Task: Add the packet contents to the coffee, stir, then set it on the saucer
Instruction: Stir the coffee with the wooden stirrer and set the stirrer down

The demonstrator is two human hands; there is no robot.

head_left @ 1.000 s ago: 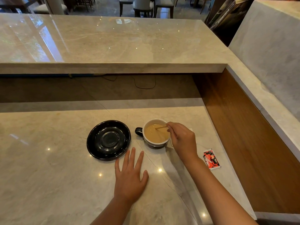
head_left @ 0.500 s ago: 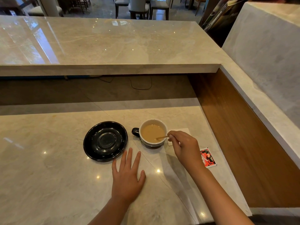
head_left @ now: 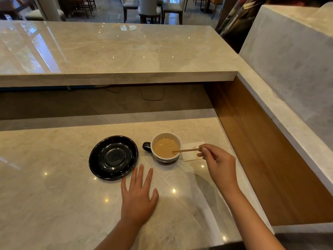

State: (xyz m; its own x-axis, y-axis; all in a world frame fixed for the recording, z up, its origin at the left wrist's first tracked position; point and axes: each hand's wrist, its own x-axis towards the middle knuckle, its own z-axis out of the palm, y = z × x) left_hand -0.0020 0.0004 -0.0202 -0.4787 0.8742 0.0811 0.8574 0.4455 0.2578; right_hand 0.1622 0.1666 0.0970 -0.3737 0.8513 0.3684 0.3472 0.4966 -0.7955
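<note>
Cup [head_left: 166,144] of pale brown coffee, white inside with a dark handle, stands on the polished marble table [head_left: 54,204]. Left of the cup: round glossy black saucer [head_left: 113,157], bare. Right of the cup: flat white napkin [head_left: 191,156]. Right hand [head_left: 219,162] pinches a thin wooden stick [head_left: 185,150], its tip in the coffee. Left hand [head_left: 137,198] lies flat and spread, nearer than the cup.

The right hand [head_left: 219,162] covers the near right corner of the white napkin [head_left: 189,154], and the stirrer [head_left: 185,150] tip is sunk in the coffee [head_left: 164,147]. The cup [head_left: 166,158] hides part of its own handle. Both forearms are cut off by the near edge.
</note>
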